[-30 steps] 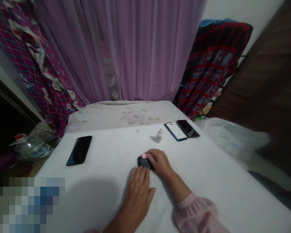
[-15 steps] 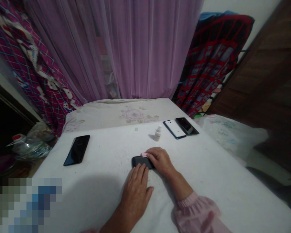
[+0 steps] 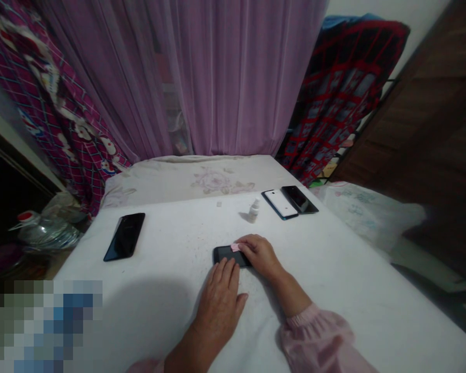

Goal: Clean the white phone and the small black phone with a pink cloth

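Observation:
A dark phone (image 3: 224, 253) lies flat on the white-covered table, screen side up as far as I can see. My left hand (image 3: 221, 295) rests with fingers stretched out, its fingertips on the phone's near edge. Over the phone's right part, my right hand (image 3: 259, 256) pinches a small pink cloth (image 3: 235, 247) and presses it against the surface near the far edge. The right fingers hide the phone's right end. Beyond the hands stands a small white spray bottle (image 3: 253, 211).
At the back right lie a white phone (image 3: 281, 203) on a bluish one and a dark phone (image 3: 300, 200). A black phone (image 3: 125, 237) lies at the left. A tiny pale square (image 3: 219, 204) sits near the cloth's fold. A large plastic bottle (image 3: 48, 230) stands beyond the left edge.
The pink cloth has shifted slightly along the phone's far edge, with my right hand still on it. My left hand stays on the near edge. The whole view has moved a little.

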Tool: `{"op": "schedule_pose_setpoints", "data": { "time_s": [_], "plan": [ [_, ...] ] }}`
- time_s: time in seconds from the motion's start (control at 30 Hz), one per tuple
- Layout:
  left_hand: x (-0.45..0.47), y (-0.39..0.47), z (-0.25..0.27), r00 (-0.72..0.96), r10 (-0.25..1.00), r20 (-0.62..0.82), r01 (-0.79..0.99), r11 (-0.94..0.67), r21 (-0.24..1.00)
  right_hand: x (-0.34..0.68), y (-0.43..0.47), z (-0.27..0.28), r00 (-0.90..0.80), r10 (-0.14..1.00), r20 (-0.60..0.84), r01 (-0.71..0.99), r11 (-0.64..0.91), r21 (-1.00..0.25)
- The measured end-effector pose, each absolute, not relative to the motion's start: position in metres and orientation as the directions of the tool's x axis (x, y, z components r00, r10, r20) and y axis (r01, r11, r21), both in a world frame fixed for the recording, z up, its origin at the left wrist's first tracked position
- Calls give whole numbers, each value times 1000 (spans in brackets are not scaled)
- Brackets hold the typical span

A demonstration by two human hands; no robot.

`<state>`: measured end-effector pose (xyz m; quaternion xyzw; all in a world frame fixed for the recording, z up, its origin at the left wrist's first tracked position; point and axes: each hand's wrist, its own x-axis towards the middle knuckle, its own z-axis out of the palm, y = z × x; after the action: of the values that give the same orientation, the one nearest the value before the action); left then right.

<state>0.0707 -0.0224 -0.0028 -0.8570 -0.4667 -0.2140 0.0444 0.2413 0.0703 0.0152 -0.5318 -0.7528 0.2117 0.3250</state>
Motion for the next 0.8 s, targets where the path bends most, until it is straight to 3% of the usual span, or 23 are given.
{"op": "schedule_pose_setpoints", "data": {
  "time_s": [0.17, 0.5, 0.8],
  "plan": [
    [71, -23, -3, 472, 783, 405, 820, -558, 123, 238, 73, 15, -182, 945, 272, 683, 320, -656],
    [70, -22, -3, 472, 780, 412, 814, -564, 135, 277, 66, 20, -308, 923, 229, 545, 369, -753],
    [72, -23, -6, 466, 781, 416, 818, -559, 133, 262, 73, 13, -169, 954, 247, 680, 294, -672]
  ]
}}
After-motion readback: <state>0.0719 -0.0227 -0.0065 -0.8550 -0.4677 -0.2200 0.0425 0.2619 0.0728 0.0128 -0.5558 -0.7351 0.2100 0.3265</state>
